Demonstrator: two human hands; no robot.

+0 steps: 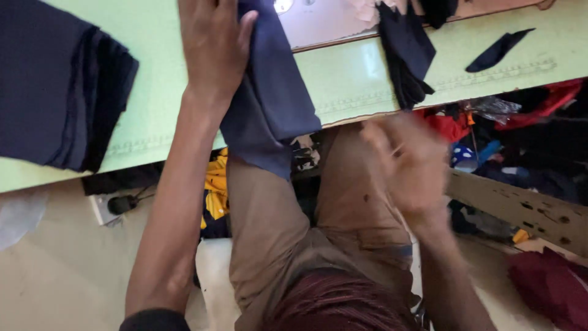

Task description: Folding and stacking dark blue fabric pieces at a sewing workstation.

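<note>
Pressing flat, your left hand [211, 46] pins a dark navy piece of cloth [269, 104] to the pale green tabletop [349, 76], fingers together, palm down; the cloth drapes over the table's near edge toward your tan-trousered lap [275, 227]; your right hand [413, 162] hangs blurred below the edge, off the table, touching nothing I can see, grip state can't tell; a stack of folded dark navy fabric pieces [58, 86] sits at the table's left; a bunch of black fabric offcuts [404, 52] lies right of the cloth, apart from it.
</note>
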